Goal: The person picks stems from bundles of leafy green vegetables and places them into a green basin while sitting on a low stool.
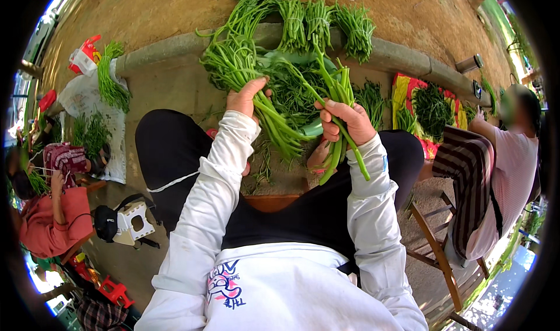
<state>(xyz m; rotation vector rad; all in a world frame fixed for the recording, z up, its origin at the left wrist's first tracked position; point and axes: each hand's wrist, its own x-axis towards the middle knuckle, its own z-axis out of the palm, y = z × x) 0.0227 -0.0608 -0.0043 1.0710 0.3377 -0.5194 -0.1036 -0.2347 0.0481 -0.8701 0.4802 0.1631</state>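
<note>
My left hand is closed around a thick bunch of long green vegetable stems, which runs from the upper left down toward the middle. To its right, my right hand grips a smaller bunch of green stems, thumb pressed over them. Several stem ends hang below that hand. Between and behind both hands, a pale green basin is heaped with loose leafy greens. Much of the basin is hidden by the greens and the bunches.
Tied bundles of stems lie across the stone kerb at the far side. People sit at left and right, the right one beside a red and yellow sack bearing greens. A white sack and folding stool are at left.
</note>
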